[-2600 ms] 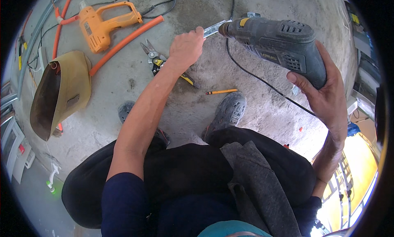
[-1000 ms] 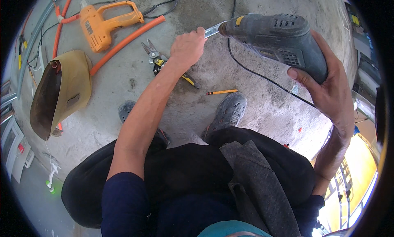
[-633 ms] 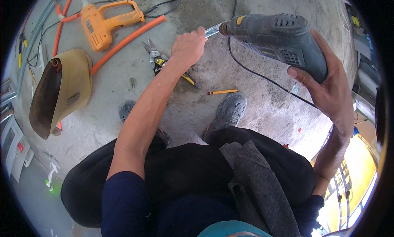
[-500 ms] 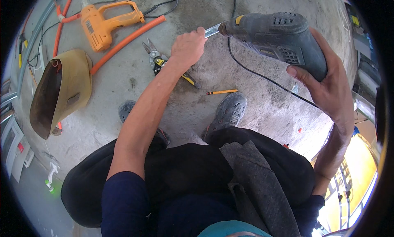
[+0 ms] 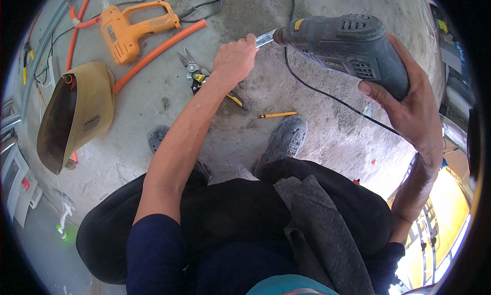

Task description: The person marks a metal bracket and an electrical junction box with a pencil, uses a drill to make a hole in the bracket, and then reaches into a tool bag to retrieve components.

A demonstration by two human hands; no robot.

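My right hand (image 5: pixel 409 98) is wrapped round the rear grip of a dark grey corded power drill (image 5: pixel 340 47), which lies level with its chuck toward the left. A short shiny metal strip (image 5: pixel 265 38) spans the gap between the chuck end and my left hand (image 5: pixel 234 59). The left fingers are closed on that strip; its far end is hidden in the hand. Whether a bit has gone into the metal, I cannot tell. On the floor below the left hand lie tin snips (image 5: pixel 197 77) with yellow-and-black handles, blades apart. A yellow pencil (image 5: pixel 276 114) rests by my right shoe.
An orange heat gun (image 5: pixel 130 31) lies at the far left, beside an orange pipe (image 5: pixel 158 54). Nearer stands an open tan bag-like container (image 5: pixel 94 111). The black cord (image 5: pixel 332 96) runs under the drill across the concrete floor (image 5: pixel 327 134). My shoes (image 5: pixel 286 136) are just below the pencil.
The drill and my right hand have shifted very slightly to the right. My left hand and the things on the floor look the same.
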